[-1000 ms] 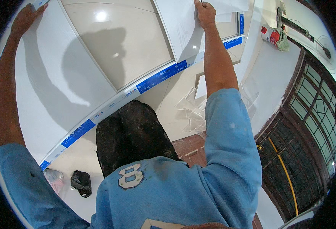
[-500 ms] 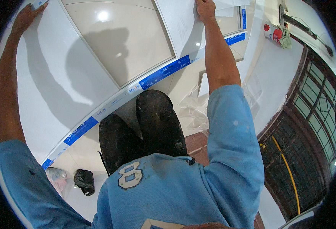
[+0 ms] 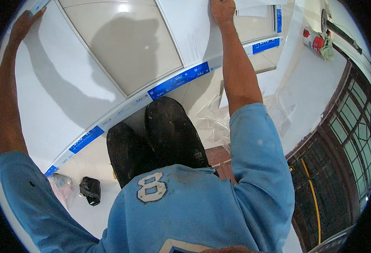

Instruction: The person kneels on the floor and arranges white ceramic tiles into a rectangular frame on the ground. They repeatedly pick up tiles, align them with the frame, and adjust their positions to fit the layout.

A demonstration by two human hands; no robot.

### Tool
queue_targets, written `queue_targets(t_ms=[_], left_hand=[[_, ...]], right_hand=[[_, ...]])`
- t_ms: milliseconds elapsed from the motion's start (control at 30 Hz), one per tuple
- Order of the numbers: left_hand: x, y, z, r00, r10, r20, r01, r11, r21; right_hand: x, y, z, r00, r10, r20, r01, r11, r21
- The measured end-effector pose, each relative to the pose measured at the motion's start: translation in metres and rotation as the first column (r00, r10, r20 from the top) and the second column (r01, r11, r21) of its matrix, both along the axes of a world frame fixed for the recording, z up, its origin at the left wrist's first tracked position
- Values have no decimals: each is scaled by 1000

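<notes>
A long white frame (image 3: 112, 116) with strips of blue printed film curves across in front of my knees. Two white panels sit in it, a wide left panel (image 3: 42, 114) and a narrower right panel (image 3: 185, 29), with an open gap between them showing floor tiles. At the far left corner, my left hand (image 3: 22, 26) grips the frame's side rail between thumb and fingers. My right hand (image 3: 223, 12) is closed at the right edge of the narrower panel; its fingertips are partly hidden and the top of the picture cuts it off.
Clear plastic sheeting (image 3: 213, 118) lies crumpled on the floor at right. Beyond it are a red and white container (image 3: 314, 43) with a cloth and a dark window grille (image 3: 349, 126) crossed by a yellow hose (image 3: 314, 189). A black plastic bag (image 3: 90, 190) lies lower left.
The frame and panels have shifted slightly left in the picture, while things at the right have shifted right. Both hands keep their places on the frame and panel.
</notes>
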State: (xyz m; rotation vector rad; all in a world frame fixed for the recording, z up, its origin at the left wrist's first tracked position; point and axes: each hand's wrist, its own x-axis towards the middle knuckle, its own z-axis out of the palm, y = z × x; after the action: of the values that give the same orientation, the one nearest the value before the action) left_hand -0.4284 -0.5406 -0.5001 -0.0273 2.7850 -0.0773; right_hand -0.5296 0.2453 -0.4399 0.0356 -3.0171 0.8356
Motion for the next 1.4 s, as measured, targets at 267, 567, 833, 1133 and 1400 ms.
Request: queue_targets(t_ms=[267,567,833,1133,1400], left_hand=[[3,78,88,998,20,53,-17,998,-59],[11,129,129,993,107,-50,-113,985,-134],[0,107,129,936,301,-181,-305,952,4],[16,146,118,910,372,-183,-369,928,51],[12,153,137,904,408,-128,-405,913,55]], right_hand=[[40,-56,10,998,-36,51,36,999,6],[108,-121,18,997,8,83,-9,1000,9],[104,-120,52,965,156,209,-240,847,475],[107,-136,72,933,99,346,-241,885,397],[102,-122,53,961,8,277,40,985,-170]])
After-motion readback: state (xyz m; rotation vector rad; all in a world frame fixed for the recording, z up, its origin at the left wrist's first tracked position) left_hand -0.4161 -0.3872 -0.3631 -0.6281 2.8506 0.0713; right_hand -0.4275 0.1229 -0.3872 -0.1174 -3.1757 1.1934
